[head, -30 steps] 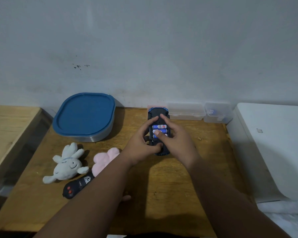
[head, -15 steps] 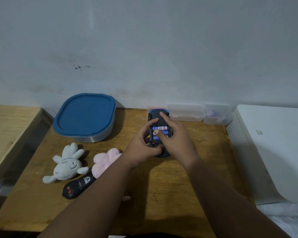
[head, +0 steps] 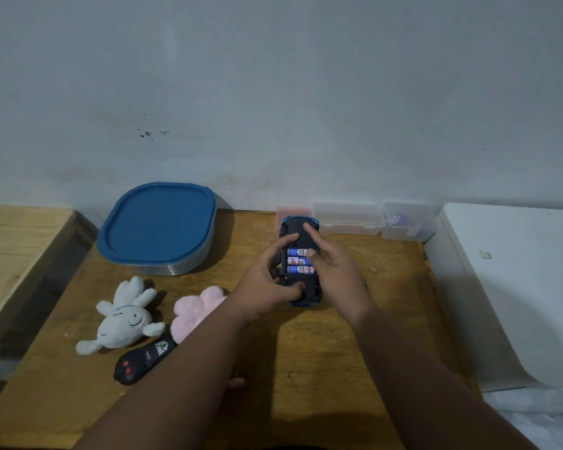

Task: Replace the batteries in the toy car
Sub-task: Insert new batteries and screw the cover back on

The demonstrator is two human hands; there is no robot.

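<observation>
Toy car (head: 311,290) lies belly-up near the table's (head: 306,368) back edge, approx. mid-width, w/ three batteries (head: 298,261) seated in the open bay. Left hand (head: 264,287) grips its left side; right hand (head: 335,274) rests thumb & index on top, unclamped. No cover visible, so closing prob. remains.

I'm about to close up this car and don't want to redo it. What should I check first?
1. Toy car underside up, compartment open: ok.
2. Left hand grips the car's side: ok.
3. Three batteries seated in the compartment: ok.
4. Battery polarity: cannot tell.
5. Compartment cover at hand: cannot tell, none in view.
6. Right hand holds nothing, fingers resting on the car: ok.
</observation>
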